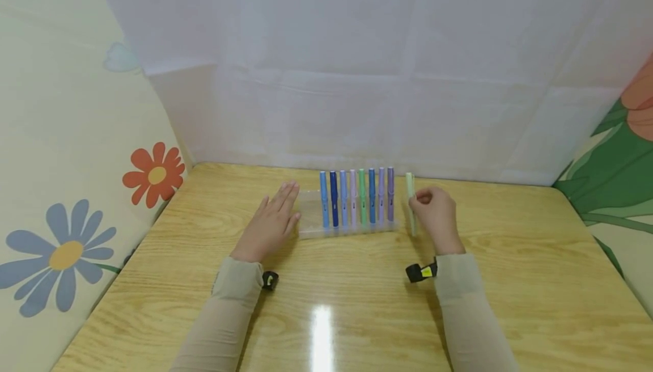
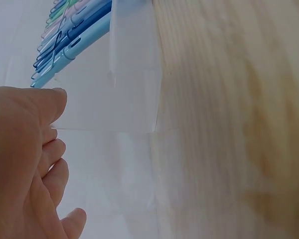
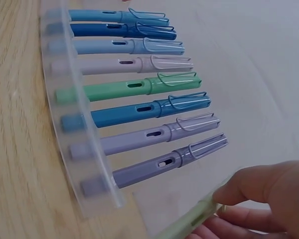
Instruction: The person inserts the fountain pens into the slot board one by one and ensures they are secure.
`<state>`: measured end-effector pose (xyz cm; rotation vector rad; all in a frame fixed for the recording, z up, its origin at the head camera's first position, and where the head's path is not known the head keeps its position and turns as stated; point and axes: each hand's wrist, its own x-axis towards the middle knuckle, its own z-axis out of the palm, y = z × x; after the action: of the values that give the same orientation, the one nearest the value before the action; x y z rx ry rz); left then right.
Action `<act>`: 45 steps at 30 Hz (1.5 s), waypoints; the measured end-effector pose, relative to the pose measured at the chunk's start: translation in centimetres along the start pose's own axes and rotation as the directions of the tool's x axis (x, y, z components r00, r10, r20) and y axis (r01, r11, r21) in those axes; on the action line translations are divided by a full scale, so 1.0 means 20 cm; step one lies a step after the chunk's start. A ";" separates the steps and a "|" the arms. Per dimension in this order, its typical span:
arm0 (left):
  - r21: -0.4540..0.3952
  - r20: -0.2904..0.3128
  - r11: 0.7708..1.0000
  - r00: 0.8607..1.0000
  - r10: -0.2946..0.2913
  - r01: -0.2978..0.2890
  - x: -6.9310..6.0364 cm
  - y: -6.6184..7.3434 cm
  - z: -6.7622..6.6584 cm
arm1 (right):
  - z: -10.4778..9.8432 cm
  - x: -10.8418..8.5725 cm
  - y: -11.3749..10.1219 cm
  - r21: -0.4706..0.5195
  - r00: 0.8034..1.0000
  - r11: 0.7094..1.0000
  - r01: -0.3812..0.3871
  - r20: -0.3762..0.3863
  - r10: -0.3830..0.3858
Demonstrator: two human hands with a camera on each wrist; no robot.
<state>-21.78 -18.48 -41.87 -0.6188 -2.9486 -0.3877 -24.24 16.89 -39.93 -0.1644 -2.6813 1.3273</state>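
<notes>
A clear pen stand (image 1: 311, 232) holds a row of several upright fountain pens in blues, purples, pink and green. My right hand (image 1: 435, 216) pinches a pale green fountain pen (image 1: 410, 185) upright, just right of the stand and apart from it. In the right wrist view thumb and fingers grip that pen (image 3: 189, 219) near its middle. At the stand's left end my left hand (image 1: 272, 222) has its fingers extended, holding nothing. In the left wrist view its thumb lies near the stand's clear end (image 2: 134, 99); whether it touches is unclear. A light blue pen (image 2: 84, 40) is nearest.
The stand sits on a wood-grain table (image 1: 357, 287) near its back edge. Behind hangs a white cloth (image 1: 357, 77). Flower-patterned coverings (image 1: 66, 190) flank both sides. A small black wrist device (image 1: 420, 272) is at each sleeve cuff.
</notes>
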 end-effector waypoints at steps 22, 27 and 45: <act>0.007 -0.003 1.000 1.000 0.007 -0.007 0.00 0.00 0.00 | 0.02 -0.08 -0.15 0.209 0.989 0.969 0.134 -0.086 -0.119; 0.003 -0.003 1.000 1.000 0.007 -0.007 0.00 0.00 0.00 | 0.05 -0.09 -0.18 0.263 0.984 0.950 0.169 -0.097 -0.148; -0.017 -0.003 1.000 1.000 0.005 -0.005 0.01 -0.01 0.00 | 0.21 -0.16 -0.26 0.360 0.973 0.904 0.232 -0.080 -0.218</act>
<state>-22.05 -18.57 -41.86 -0.6263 -2.9431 -0.4127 -22.01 9.99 -38.60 0.1575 -2.2797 1.6906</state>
